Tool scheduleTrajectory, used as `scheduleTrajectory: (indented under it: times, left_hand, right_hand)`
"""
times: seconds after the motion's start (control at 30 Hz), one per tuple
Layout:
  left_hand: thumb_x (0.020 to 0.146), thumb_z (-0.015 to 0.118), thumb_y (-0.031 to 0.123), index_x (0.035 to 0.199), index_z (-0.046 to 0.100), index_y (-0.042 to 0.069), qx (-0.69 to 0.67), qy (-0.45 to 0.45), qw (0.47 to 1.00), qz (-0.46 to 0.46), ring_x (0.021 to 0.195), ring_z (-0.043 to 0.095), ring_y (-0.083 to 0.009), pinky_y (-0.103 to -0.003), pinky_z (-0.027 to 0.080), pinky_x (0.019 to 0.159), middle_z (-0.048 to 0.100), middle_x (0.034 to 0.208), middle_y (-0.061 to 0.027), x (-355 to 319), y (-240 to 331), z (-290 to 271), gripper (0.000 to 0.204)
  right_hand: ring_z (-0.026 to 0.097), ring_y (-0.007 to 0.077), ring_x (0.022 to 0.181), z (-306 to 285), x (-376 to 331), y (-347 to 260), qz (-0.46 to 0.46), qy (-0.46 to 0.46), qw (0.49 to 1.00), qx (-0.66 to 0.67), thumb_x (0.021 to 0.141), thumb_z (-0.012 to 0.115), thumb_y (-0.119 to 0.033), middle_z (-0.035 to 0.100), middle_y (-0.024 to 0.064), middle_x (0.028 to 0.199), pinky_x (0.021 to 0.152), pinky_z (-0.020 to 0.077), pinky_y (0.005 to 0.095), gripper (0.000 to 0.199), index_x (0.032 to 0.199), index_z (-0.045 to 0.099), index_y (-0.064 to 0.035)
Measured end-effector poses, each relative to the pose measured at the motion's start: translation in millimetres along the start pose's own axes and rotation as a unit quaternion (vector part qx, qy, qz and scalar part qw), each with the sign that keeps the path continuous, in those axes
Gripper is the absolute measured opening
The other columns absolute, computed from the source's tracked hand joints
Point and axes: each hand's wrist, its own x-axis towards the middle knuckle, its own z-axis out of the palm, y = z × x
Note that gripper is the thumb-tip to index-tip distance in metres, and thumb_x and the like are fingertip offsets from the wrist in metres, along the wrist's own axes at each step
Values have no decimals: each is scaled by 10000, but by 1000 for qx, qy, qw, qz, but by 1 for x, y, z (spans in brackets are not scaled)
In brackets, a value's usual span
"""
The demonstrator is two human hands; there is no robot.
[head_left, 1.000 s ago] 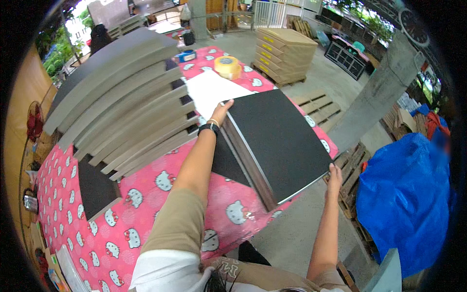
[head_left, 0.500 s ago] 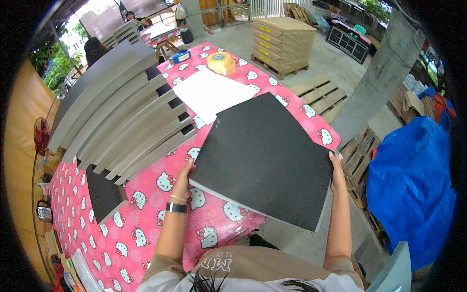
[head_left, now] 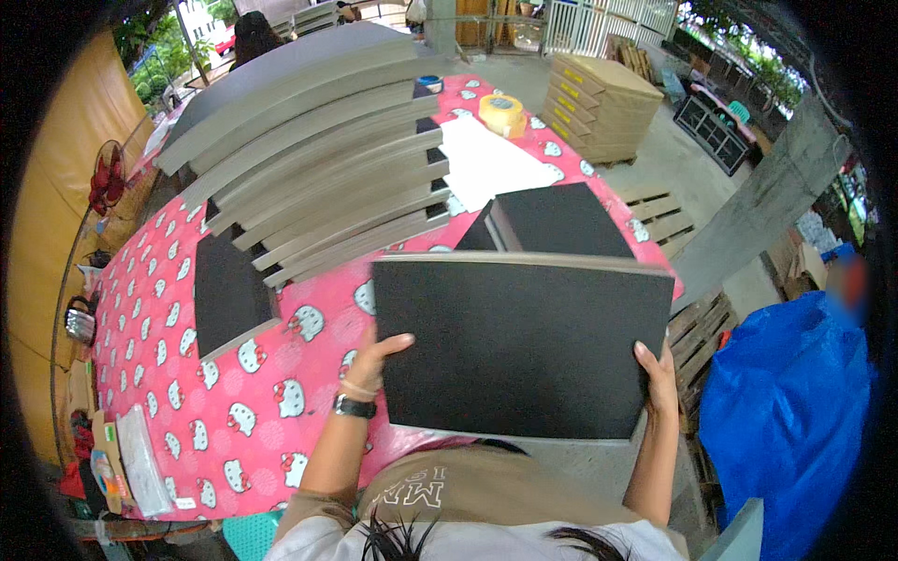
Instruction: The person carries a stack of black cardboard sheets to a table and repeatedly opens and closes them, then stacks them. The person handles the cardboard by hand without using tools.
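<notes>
**Black board held up at both side edges**

The left hand (head_left: 374, 360) has its grip closed on the left edge of a large black board (head_left: 519, 346); the right hand (head_left: 658, 374) clasps the right edge. The board is raised above the near edge of the pink patterned tabletop (head_left: 243, 411). Beyond lie another black board (head_left: 561, 220), a white sheet (head_left: 482, 164), fanned grey boards (head_left: 318, 150) and a tape roll (head_left: 500, 112).
</notes>
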Motion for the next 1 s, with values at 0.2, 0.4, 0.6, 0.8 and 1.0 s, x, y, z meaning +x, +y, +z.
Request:
scheduleTrajectory:
  times: [0.2, 0.4, 0.6, 0.8, 1.0]
  left_hand:
    - [566, 683, 35, 1221, 435, -12, 92, 166, 942, 276, 1022, 537, -243, -367, 422, 908, 552, 1117, -105, -124, 69, -137, 702]
    - [536, 730, -12, 1178, 487, -1, 204, 309, 908, 196, 975, 533, -217, -329, 413, 880, 564, 1078, -83, -196, 62, -230, 687]
    - [587, 662, 45, 1247, 401, 9, 117, 314, 901, 275, 1078, 476, -236, -326, 377, 920, 507, 1173, -99, -190, 52, -233, 710]
    - [611, 727, 198, 1228, 439, -2, 171, 318, 897, 257, 1064, 496, -222, -334, 378, 925, 530, 1157, -94, -179, 61, -232, 710]
    - [601, 774, 127, 1215, 448, -20, 177, 366, 870, 280, 1044, 510, -236, -338, 390, 925, 536, 1144, -97, -168, 48, -216, 711]
  right_hand:
    - [414, 236, 1163, 139, 35, 29, -101, -288, 952, 1, 629, 790, -129, 442, 136, 1247, 1019, 287, 345, 845, 1291, 290, 32]
    - [514, 191, 1045, 255, 51, 54, -90, -483, 854, -170, 634, 799, -99, 524, 129, 1184, 919, 405, 329, 706, 1232, 440, 10]
    - [493, 181, 1092, 280, 42, 63, -150, -474, 862, -98, 687, 730, -10, 528, 92, 1178, 945, 385, 323, 630, 1237, 421, -12]
    - [490, 182, 1089, 289, 28, 77, -75, -446, 890, 63, 758, 679, -34, 529, 84, 1171, 956, 370, 321, 563, 1246, 400, -7]
    - [482, 170, 1081, 296, 28, 93, -111, -419, 898, 75, 804, 663, -128, 524, 88, 1179, 946, 369, 312, 536, 1251, 396, -1]
